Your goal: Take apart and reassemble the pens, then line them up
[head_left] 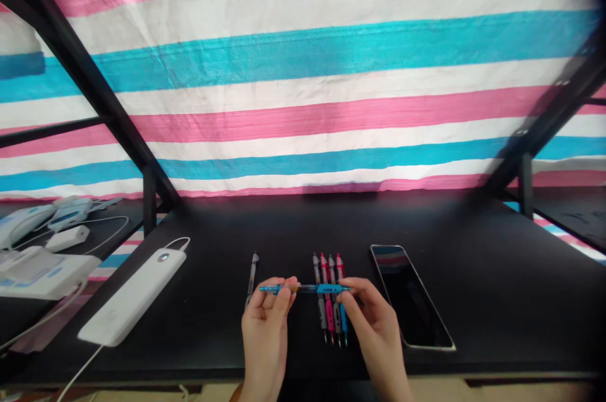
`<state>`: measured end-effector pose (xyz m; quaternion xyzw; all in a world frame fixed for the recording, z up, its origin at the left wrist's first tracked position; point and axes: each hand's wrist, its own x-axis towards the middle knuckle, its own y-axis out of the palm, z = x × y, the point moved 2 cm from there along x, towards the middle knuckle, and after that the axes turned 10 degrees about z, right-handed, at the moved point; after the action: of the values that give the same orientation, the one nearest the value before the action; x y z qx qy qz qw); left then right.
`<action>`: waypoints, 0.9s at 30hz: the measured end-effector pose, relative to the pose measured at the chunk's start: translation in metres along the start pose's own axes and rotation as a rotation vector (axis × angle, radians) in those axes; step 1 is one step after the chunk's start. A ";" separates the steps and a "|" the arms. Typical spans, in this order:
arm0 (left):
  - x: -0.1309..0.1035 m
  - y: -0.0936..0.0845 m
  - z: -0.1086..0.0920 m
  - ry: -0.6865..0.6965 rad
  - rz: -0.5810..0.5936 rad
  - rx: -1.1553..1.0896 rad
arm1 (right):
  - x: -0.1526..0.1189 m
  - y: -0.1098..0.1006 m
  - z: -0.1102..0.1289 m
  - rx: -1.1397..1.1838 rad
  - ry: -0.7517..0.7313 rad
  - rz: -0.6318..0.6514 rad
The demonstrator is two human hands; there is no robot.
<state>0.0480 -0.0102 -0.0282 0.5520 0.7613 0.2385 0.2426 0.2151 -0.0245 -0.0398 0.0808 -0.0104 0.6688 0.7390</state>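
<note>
A blue pen point(326, 288) is held level between both hands above the black table. My left hand point(267, 326) pinches its left end, and my right hand point(374, 320) pinches its right end. Beneath and beyond it, several pens point(330, 313) with grey, pink and blue parts lie side by side, pointing away from me. Another grey pen point(253, 272) lies apart, just behind my left hand, which covers its lower part.
A black phone point(411, 298) lies right of my right hand. On the left a white power bank point(135, 295) with cables rests on the table point(199, 301). White devices point(47, 272) sit farther left, beyond a black frame post point(149, 200). A striped sheet point(303, 99) hangs behind.
</note>
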 end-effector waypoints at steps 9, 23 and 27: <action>0.000 0.000 0.001 -0.008 -0.005 0.023 | -0.001 0.000 -0.007 0.044 0.069 0.008; -0.001 0.000 0.000 0.000 -0.006 0.064 | -0.001 0.001 -0.002 0.091 0.066 0.006; -0.001 -0.001 0.000 0.013 0.002 0.056 | -0.001 0.002 -0.002 0.027 0.097 0.031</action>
<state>0.0477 -0.0111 -0.0286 0.5578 0.7687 0.2207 0.2219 0.2128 -0.0253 -0.0416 0.0581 0.0333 0.6833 0.7271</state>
